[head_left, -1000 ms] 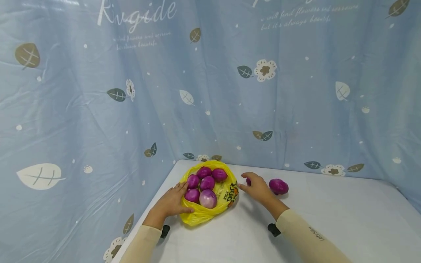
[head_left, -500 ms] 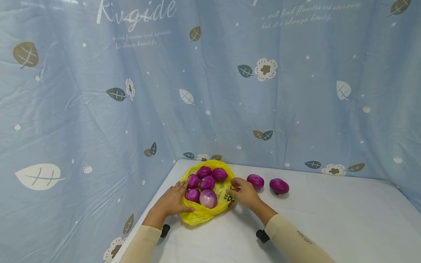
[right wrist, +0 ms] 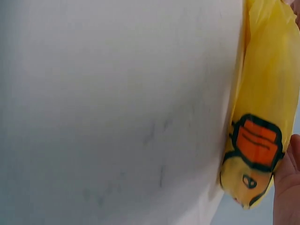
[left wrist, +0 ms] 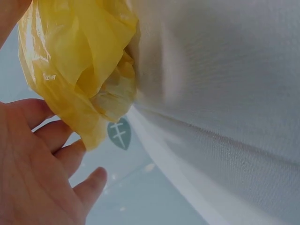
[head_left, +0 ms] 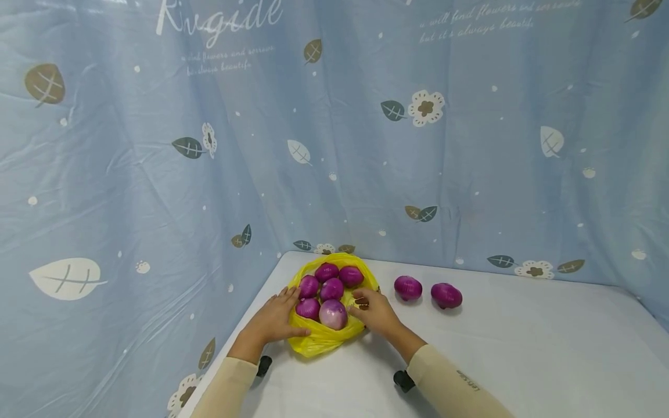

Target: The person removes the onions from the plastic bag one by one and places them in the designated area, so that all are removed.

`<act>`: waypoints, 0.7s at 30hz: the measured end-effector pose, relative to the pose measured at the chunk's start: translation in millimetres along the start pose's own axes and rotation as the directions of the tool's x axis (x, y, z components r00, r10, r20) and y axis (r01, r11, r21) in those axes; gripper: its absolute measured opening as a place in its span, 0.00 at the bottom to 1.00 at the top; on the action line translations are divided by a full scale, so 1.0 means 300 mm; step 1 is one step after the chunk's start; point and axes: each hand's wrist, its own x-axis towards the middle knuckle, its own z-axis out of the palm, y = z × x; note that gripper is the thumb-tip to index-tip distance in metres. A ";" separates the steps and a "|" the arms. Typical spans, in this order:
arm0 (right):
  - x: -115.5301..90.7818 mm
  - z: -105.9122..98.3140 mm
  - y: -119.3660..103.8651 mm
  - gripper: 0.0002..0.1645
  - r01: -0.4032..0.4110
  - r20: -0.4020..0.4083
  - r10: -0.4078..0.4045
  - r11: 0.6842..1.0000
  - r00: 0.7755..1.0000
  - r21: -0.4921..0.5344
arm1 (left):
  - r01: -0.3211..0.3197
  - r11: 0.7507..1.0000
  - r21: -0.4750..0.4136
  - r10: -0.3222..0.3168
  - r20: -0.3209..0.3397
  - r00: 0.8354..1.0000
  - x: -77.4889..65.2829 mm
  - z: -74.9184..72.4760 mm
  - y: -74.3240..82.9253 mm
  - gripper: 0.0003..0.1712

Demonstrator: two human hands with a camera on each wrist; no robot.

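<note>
Several purple onions [head_left: 331,289] sit inside a yellow plastic bag [head_left: 317,343] whose mouth is spread wide on the white table. One onion [head_left: 333,314] near the front is paler than the others. My left hand [head_left: 276,318] rests along the bag's left rim, fingers extended and thumb at the front edge; in the left wrist view its fingertips touch the yellow plastic [left wrist: 79,56]. Over the bag's right side reaches my right hand [head_left: 380,313], its fingers bent loosely inside the rim with no onion between them. The right wrist view shows only part of that hand [right wrist: 287,187] beside the bag's printed side.
Two more purple onions, a nearer one [head_left: 408,288] and a farther one [head_left: 446,295], lie on the table [head_left: 522,342] right of the bag. A blue patterned curtain [head_left: 355,145] hangs behind and to the left. Black wrist devices [head_left: 403,381] show below both wrists.
My right hand has moved left, away from beside the nearer loose onion, and now overlaps the bag's right side. That onion is fully visible. The left hand stays on the bag.
</note>
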 end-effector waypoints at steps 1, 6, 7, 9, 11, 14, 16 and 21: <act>0.000 0.005 -0.004 0.29 0.002 0.000 -0.002 1.000 1.000 0.005 | 0.000 1.000 0.001 0.001 -0.001 1.000 0.000 -0.001 0.001 0.68; 0.001 0.030 -0.013 0.28 -0.001 0.024 0.001 1.000 1.000 -0.010 | -0.004 1.000 -0.012 0.004 -0.005 1.000 -0.001 -0.008 0.006 0.67; 0.002 0.035 -0.011 0.29 -0.001 0.032 0.002 1.000 0.999 -0.023 | -0.006 1.000 -0.013 0.006 -0.005 1.000 -0.001 -0.009 0.007 0.67; 0.003 0.043 -0.008 0.31 -0.015 0.048 0.017 0.998 0.999 -0.053 | -0.009 1.000 -0.012 0.009 -0.008 1.000 -0.001 -0.009 0.007 0.67; 0.003 0.050 -0.005 0.33 -0.032 0.065 0.036 0.997 0.997 -0.066 | -0.010 1.000 -0.007 0.010 -0.007 1.000 -0.001 -0.008 0.007 0.67; 0.003 0.058 -0.006 0.36 -0.047 0.087 0.053 0.996 0.995 -0.078 | -0.005 1.000 -0.009 0.005 0.000 1.000 -0.004 -0.007 0.005 0.67; 0.003 0.063 -0.010 0.36 -0.055 0.095 0.064 0.995 0.993 -0.086 | -0.001 1.000 -0.013 0.001 0.007 1.000 -0.004 -0.007 0.004 0.67; 0.005 0.075 -0.014 0.40 -0.071 0.118 0.085 0.990 0.989 -0.125 | 0.018 0.999 -0.036 -0.017 0.025 1.000 -0.002 -0.008 0.005 0.68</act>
